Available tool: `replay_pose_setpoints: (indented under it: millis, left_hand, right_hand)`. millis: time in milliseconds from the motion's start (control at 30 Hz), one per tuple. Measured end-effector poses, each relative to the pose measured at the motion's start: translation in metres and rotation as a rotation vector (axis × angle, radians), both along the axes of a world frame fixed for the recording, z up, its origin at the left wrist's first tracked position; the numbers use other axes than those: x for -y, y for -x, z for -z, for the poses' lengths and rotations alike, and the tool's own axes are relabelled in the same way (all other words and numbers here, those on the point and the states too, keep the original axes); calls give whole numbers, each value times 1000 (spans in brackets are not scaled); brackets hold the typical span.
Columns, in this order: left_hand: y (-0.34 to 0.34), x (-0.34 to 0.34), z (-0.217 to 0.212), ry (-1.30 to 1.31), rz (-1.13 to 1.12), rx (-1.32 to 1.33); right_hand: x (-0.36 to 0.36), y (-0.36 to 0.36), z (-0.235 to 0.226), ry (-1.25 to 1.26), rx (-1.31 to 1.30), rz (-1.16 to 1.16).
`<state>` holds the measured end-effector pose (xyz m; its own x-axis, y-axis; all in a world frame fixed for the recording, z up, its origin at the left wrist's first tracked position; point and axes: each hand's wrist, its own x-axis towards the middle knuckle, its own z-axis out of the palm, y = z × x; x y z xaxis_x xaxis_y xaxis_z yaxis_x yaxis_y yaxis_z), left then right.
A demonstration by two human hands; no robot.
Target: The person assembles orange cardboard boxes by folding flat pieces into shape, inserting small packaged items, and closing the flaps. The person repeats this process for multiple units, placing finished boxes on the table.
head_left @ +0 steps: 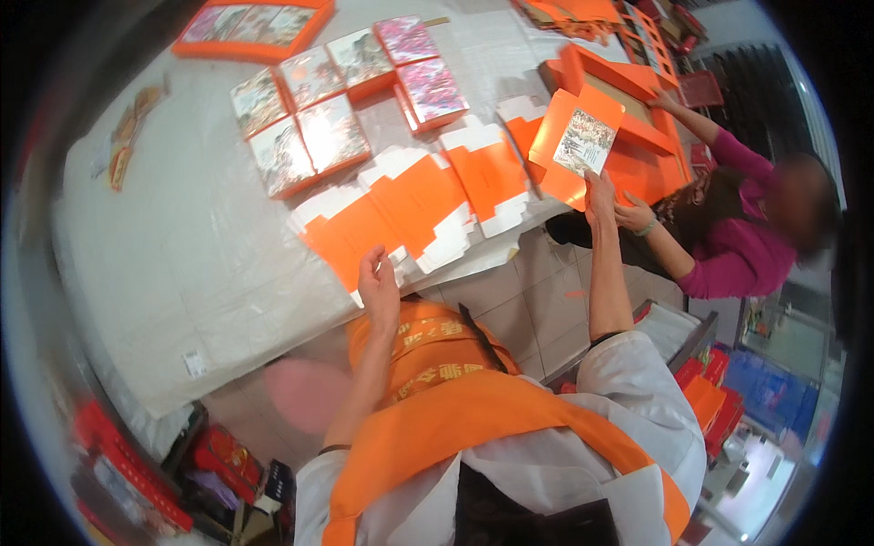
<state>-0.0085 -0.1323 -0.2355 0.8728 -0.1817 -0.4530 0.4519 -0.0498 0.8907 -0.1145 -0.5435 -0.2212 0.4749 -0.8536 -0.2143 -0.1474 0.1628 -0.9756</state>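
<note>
Stretched out to the right, my right hand (599, 196) grips the lower edge of an orange card panel (557, 136) with a landscape picture on it. My left hand (378, 280) is over the table's near edge, beside flat orange-and-white carton blanks (341, 238); its fingers are loosely bent and apart, with nothing seen in them. More flat blanks (492, 177) lie to the right of these. Right behind the card panel, a co-worker's hands (635, 214) are on a large orange box (642, 136).
Boxes with landscape lids (332, 132) and pink floral boxes (432, 86) stand at the table's middle. An orange tray of boxes (250, 27) sits at the far left. A co-worker in a magenta top (742, 214) is close on the right. Red packages (228, 460) lie below the table's left end.
</note>
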Motion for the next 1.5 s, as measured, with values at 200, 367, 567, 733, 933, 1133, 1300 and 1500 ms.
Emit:
replay_pose_setpoints:
  millis: [200,367,567,733,933,1133,1300,1500]
  left_hand:
    - [3,33,-37,32,222,65]
    - [6,55,-64,107,397,148]
    - [-8,75,-94,434,-32,-231]
    - [-35,32,-112,586,-100,-127]
    - [-19,15,-130,573,114,-34]
    - [-10,17,-135,508,57,49]
    - [11,15,-126,232,62,256]
    - [-10,-18,-124,301,-69,-134]
  right_hand:
    - [-29,28,-48,-113,159,-36]
    - [-99,3,-74,113,-79,24]
    - [-266,-18,-89,539,-144,-807]
    - [-265,-22,-100,-303,58,-560]
    - [-271,-33,-104,-1007,490,-453]
    - [-311,-34,-102,-715,549,-454]
    - [-321,-32,-99,-105,-8,-698]
    - [-300,-13,-150,-996,45,-943]
